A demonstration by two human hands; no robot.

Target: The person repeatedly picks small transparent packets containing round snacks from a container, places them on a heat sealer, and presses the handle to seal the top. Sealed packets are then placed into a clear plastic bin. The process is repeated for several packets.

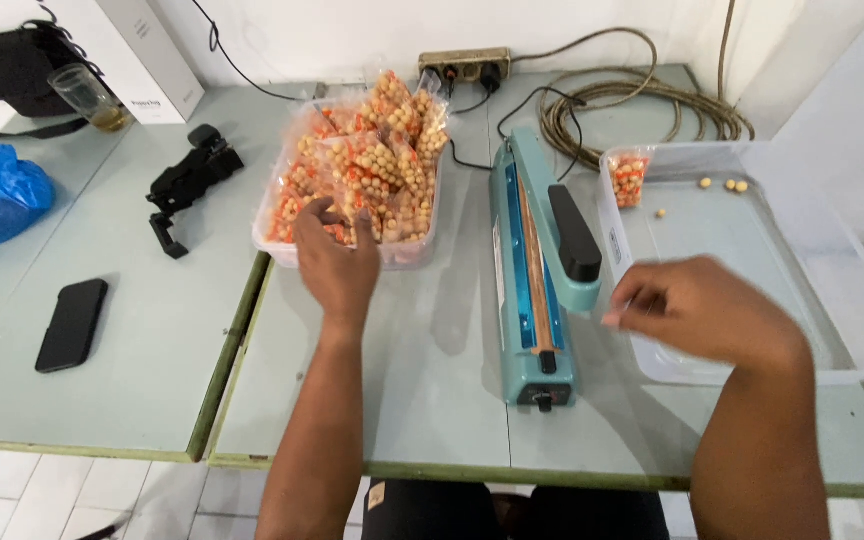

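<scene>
The left hand [337, 262] reaches to the centre-left of the frame, fingers spread open and touching the nearest snack bags [367, 170] at the front edge of their clear tub [282, 250]. These bags are small clear pouches stuffed with round orange and cream-coloured balls, heaped in a loose pile that rises above the tub's rim. The hand grips nothing yet; its fingertips are partly lost among the pouches. The right hand [702, 305] hangs at centre-right, blurred, fingers curled in with thumb and fingertips pinched together; whether anything is held between them cannot be told. It sits over the near left edge of a clear shallow tray [812, 260], just beside the teal heat sealer [542, 270], whose black-handled arm is raised. One filled pouch [630, 178] stands in the tray's far left corner, with a few loose balls nearby. Both forearms come up from the bottom of the frame over the pale green tabletop [432, 380].
</scene>
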